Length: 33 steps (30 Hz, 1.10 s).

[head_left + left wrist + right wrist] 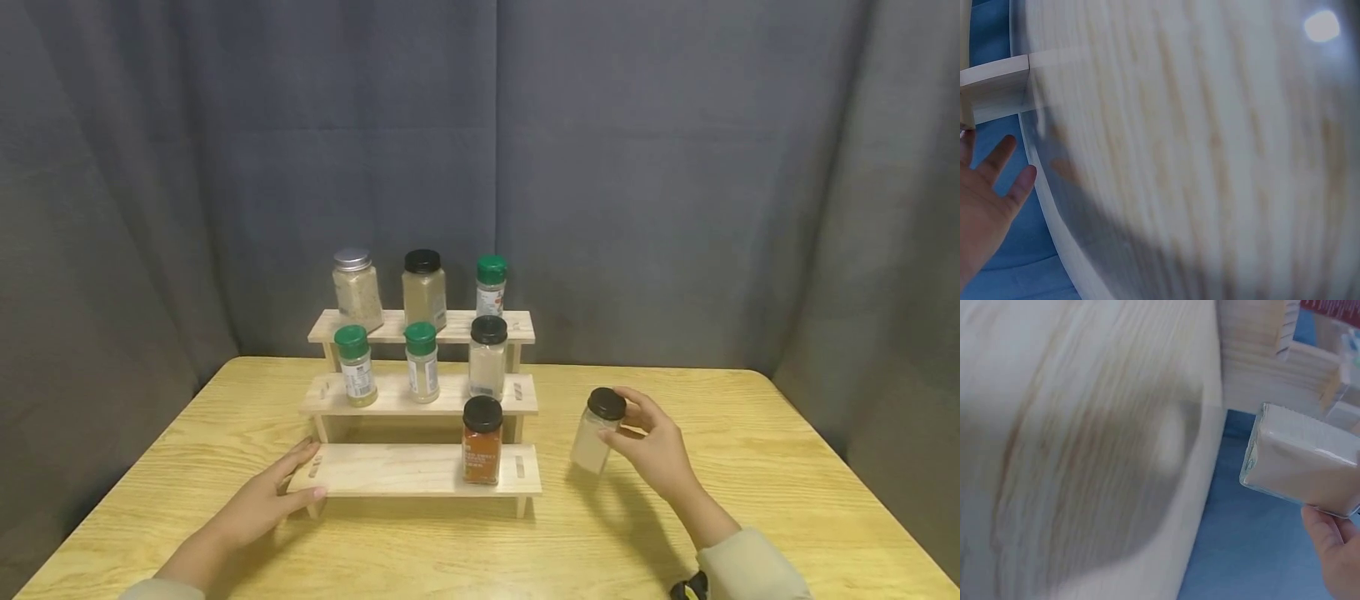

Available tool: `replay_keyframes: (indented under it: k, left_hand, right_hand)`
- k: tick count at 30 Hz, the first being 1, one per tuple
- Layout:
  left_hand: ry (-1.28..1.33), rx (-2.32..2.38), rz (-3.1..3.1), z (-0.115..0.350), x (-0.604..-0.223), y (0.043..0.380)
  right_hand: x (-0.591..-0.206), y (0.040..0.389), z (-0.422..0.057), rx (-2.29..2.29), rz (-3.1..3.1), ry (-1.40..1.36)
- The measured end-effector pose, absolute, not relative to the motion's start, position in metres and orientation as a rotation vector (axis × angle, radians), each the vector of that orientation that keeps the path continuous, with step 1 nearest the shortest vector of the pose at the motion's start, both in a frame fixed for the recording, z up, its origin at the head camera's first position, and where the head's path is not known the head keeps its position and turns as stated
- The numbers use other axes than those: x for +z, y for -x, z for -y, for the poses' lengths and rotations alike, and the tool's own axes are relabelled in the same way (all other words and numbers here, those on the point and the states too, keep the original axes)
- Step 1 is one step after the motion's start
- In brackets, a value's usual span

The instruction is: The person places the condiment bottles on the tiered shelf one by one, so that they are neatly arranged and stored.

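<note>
My right hand (656, 450) grips a square clear jar (590, 447) of pale powder near its black lid, between thumb and fingers. It tilts slightly, to the right of a three-step wooden rack (390, 471). In the right wrist view, the bottom of this jar (1304, 459) faces the camera, with fingers (1322, 534) at its side. My left hand (258, 500) is at the left end of the rack's lowest step, thumb at the front edge and fingers toward the back. The left wrist view shows spread, fairly straight fingers (999, 156).
On the lowest step stands a black-lidded jar of red spice (482, 446). The middle step bears two green-capped shakers (358, 375) and a black-lidded jar (487, 362). Above are a silver-lidded jar (357, 292), a black-lidded jar (424, 296) and a green-capped shaker (491, 287). Dark curtains hang behind the table (750, 467).
</note>
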<state>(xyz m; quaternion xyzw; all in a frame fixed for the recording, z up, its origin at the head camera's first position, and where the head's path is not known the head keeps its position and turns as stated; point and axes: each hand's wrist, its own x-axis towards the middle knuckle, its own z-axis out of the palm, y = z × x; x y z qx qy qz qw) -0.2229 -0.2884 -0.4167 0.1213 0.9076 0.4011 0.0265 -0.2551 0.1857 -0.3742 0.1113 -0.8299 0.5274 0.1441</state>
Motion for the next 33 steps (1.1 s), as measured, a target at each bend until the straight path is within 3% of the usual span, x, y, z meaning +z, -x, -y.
replay_keyframes:
  k: [33]
  left_hand:
    - [-0.403, 1.260, -2.791, 0.289, -0.417, 0.222]
  right_hand:
    - [-0.339, 0.191, -0.132, 1.586, 2.276, -0.833]
